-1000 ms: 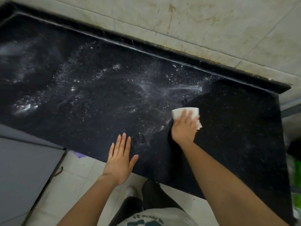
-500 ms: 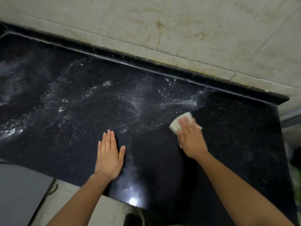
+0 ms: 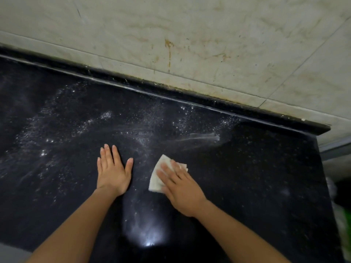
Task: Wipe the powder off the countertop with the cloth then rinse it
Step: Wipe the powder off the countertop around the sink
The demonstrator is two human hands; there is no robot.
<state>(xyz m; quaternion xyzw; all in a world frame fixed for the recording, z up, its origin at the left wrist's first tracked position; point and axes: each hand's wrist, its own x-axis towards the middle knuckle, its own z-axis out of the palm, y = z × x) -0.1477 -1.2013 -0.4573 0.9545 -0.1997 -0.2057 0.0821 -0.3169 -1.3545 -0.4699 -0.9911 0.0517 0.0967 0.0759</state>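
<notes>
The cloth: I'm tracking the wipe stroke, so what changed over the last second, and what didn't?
The right hand swept the cloth left and toward the counter's front edge, away from the white streak. The left hand came down flat onto the countertop. Unchanged: the powder on the left is unwiped, and the cloth is pressed under the same hand.

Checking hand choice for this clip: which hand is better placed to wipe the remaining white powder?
Right. The right hand already presses the folded white cloth on the black stone countertop; the left hand lies flat and empty, beside white powder.
</notes>
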